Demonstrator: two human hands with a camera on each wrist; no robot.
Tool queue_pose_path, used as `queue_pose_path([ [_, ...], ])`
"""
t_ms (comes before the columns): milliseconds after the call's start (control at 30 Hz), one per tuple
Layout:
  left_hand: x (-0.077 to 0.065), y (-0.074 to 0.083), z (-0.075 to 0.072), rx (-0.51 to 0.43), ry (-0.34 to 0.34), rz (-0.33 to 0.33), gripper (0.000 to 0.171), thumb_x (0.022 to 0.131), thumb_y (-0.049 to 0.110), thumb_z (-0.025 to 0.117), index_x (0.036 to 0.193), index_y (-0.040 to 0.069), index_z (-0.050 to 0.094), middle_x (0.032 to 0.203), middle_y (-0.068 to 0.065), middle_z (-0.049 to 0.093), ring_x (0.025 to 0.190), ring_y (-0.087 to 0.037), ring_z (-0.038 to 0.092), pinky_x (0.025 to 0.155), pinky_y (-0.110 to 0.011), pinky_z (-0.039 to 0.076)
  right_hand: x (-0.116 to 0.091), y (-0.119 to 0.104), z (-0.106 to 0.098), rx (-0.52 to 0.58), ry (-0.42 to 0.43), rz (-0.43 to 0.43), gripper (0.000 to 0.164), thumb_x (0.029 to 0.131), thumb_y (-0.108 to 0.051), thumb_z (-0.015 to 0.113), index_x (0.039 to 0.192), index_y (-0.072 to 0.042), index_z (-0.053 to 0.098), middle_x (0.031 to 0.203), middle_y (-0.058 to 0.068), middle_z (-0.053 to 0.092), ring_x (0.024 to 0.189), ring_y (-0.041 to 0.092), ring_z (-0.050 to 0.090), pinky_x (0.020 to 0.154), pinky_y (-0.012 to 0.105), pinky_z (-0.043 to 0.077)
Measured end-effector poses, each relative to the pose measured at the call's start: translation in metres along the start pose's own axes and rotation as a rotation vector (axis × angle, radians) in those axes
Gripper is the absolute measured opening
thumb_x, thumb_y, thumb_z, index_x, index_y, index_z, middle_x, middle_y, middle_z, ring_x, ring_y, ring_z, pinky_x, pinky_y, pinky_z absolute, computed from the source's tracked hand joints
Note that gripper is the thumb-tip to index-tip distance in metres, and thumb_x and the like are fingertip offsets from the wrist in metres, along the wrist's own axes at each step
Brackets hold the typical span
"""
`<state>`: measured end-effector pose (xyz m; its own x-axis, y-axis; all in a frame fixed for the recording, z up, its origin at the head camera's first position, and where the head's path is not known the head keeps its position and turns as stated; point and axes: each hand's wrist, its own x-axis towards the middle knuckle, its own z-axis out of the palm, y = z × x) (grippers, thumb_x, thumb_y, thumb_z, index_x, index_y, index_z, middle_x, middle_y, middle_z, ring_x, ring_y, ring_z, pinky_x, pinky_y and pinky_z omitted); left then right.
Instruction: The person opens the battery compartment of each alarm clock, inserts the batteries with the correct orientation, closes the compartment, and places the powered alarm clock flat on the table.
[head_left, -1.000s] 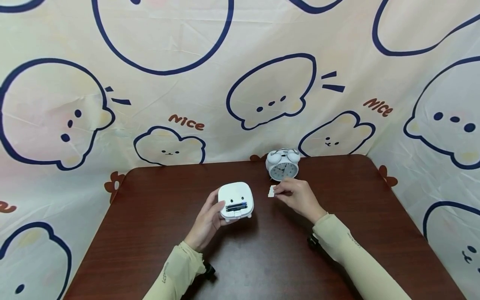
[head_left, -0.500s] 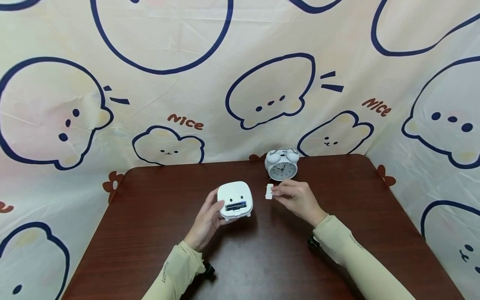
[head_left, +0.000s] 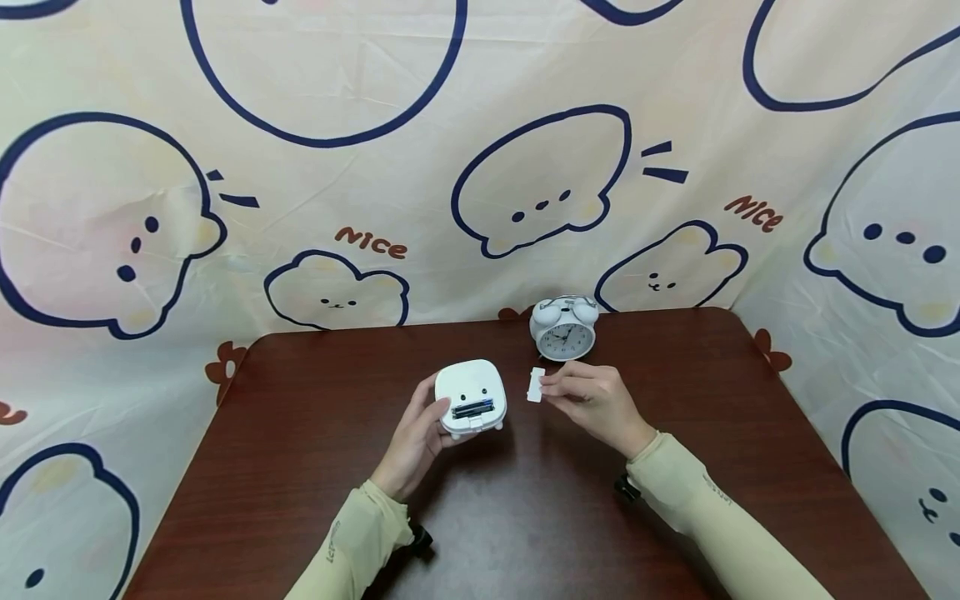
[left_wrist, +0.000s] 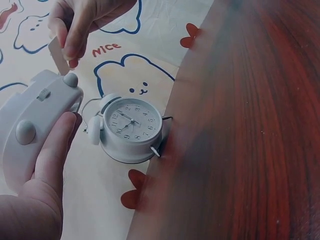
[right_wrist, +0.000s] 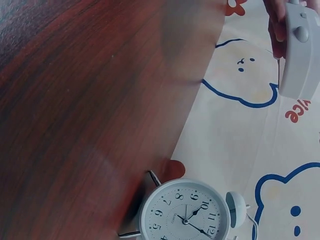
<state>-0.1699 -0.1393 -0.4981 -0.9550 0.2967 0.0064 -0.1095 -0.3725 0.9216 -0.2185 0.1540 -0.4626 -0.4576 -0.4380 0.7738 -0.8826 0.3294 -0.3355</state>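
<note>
My left hand (head_left: 411, 443) grips a white rounded-square device (head_left: 468, 382) by its left side, thumb on its face. Its battery compartment lies uncovered, with dark batteries (head_left: 474, 409) inside. To the right, my right hand (head_left: 596, 402) pinches a small white battery cover (head_left: 535, 386) between thumb and fingers, apart from the device. In the left wrist view the cover (left_wrist: 58, 56) stands on edge beyond the device (left_wrist: 37, 115), whose rounded feet show. The right wrist view has the device (right_wrist: 300, 55) at upper right; the cover cannot be made out there.
A white twin-bell alarm clock (head_left: 567, 340) stands at the table's back edge, just behind my right hand. The dark brown wooden table (head_left: 510, 533) extends beneath both hands. A cartoon-printed cloth (head_left: 420, 192) hangs behind it and along the sides.
My right hand has shifted the battery cover slightly left toward the device and turned it so more of its flat face shows. My left hand and the device are nearly still.
</note>
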Motion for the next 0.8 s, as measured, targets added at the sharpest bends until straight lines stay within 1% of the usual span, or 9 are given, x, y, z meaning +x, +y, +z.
queue_pose_path([
  [200, 0.0002, -0.0001, 0.0000, -0.004, 0.014, 0.000, 0.053, 0.111, 0.026, 0.048, 0.158, 0.017, 0.024, 0.129, -0.014, 0.063, 0.102, -0.019, 0.075, 0.090, -0.038, 0.061, 0.0016, -0.0025, 0.0011, 0.034, 0.022, -0.005, 0.030, 0.064, 0.016, 0.089, 0.086, -0.004, 0.082, 0.086, 0.007, 0.076, 0.082, 0.023, 0.078, 0.082, 0.016, 0.058],
  [367, 0.0012, -0.0005, 0.0005, -0.005, 0.025, 0.003, 0.052, 0.111, 0.023, 0.047, 0.158, 0.016, 0.024, 0.130, -0.014, 0.062, 0.101, -0.020, 0.076, 0.089, -0.039, 0.061, 0.0032, -0.0062, 0.0005, 0.043, 0.046, 0.000, 0.030, 0.064, 0.015, 0.090, 0.086, -0.004, 0.083, 0.083, 0.006, 0.076, 0.079, 0.023, 0.077, 0.078, 0.017, 0.058],
  [600, 0.0005, -0.0004, -0.0014, 0.007, 0.027, 0.006, 0.053, 0.111, 0.025, 0.048, 0.157, 0.016, 0.024, 0.130, -0.014, 0.062, 0.102, -0.020, 0.075, 0.089, -0.039, 0.062, 0.0031, -0.0093, 0.0014, 0.054, 0.047, 0.023, 0.035, 0.062, 0.016, 0.091, 0.089, -0.004, 0.083, 0.081, 0.005, 0.075, 0.076, 0.020, 0.076, 0.073, 0.014, 0.057],
  [700, -0.0002, -0.0005, -0.0018, 0.010, 0.030, 0.009, 0.053, 0.111, 0.025, 0.049, 0.157, 0.017, 0.023, 0.130, -0.014, 0.062, 0.102, -0.020, 0.075, 0.088, -0.039, 0.062, 0.0026, -0.0089, 0.0020, 0.057, 0.051, 0.028, 0.034, 0.062, 0.015, 0.091, 0.089, -0.004, 0.083, 0.082, 0.005, 0.075, 0.075, 0.019, 0.075, 0.071, 0.013, 0.056],
  [800, -0.0006, -0.0010, -0.0013, 0.001, 0.040, 0.007, 0.052, 0.110, 0.023, 0.048, 0.156, 0.017, 0.023, 0.129, -0.014, 0.063, 0.102, -0.020, 0.075, 0.088, -0.039, 0.062, 0.0021, -0.0094, 0.0029, 0.067, 0.053, 0.034, 0.033, 0.063, 0.015, 0.090, 0.089, -0.004, 0.083, 0.082, 0.005, 0.075, 0.076, 0.019, 0.075, 0.071, 0.013, 0.056],
])
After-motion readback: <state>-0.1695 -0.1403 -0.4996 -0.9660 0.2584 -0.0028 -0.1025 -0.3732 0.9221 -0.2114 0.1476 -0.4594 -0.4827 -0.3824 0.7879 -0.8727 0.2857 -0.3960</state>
